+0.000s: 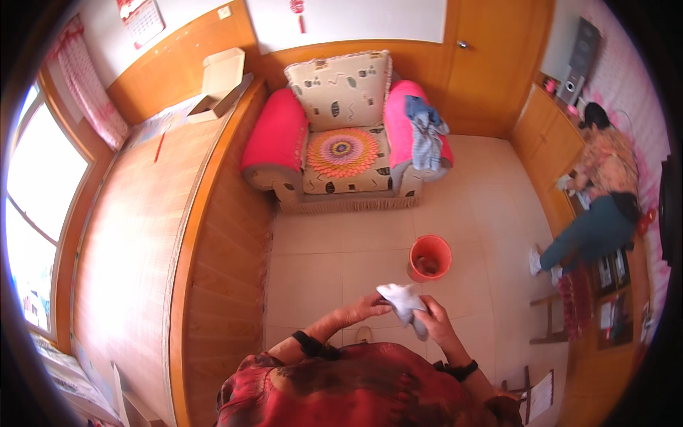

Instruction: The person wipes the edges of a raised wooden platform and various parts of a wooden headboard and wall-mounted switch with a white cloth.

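In front of my body I hold a small white-and-grey cloth point(405, 302), bunched and hanging down a little. The fingers of my left hand point(366, 307) are closed at its left edge. My right hand point(437, 324) grips its right side, where a grey end hangs beside the fingers. Just beyond the cloth, a red bucket point(430, 249) stands on the tiled floor with something dark and wet-looking inside.
An armchair point(345, 153) with pink arm covers stands ahead, blue clothing point(427, 135) over its right arm. A wooden platform point(149, 235) with an open cardboard box point(217, 89) runs along the left. At right, another person point(605, 188) leans toward a wooden cabinet point(541, 124), near a small stool point(548, 320).
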{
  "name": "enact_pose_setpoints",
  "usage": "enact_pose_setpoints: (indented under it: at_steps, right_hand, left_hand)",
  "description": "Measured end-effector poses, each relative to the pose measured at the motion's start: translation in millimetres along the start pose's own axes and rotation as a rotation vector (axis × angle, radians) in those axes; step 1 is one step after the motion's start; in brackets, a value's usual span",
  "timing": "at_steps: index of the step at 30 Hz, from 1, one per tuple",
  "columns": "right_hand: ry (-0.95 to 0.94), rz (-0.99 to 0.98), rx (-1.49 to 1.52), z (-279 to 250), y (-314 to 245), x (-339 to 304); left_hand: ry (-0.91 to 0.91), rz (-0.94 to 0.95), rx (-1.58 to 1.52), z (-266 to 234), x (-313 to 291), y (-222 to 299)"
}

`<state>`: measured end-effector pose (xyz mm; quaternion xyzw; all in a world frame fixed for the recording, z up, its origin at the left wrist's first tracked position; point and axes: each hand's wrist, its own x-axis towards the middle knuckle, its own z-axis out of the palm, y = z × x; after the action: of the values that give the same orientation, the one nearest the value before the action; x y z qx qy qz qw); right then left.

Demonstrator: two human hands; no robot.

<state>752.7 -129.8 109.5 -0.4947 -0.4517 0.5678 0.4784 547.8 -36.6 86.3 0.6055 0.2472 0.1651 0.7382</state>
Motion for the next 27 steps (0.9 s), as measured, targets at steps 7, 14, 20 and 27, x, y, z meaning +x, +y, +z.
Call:
enact_pose_setpoints:
  at_steps: [7,14,20,27]
  right_hand:
    - [-0.215,0.082,0.078,32,-16,125]
    - [-0.339,0.060,-0.097,54,-15,242]
    - [-0.331,-0.065,-0.139,83,-51,345]
    - [-0.353,-0.225,-0.293,122,-60,416]
  left_hand:
    - [0.461,-0.029,-0.132,-81,3,31]
    - [0.875,0.005,-0.048,-139,13,64]
    - [1.107,0.078,0.047,-202,21,100]
    - [1.286,0.156,-0.233,-258,26,109]
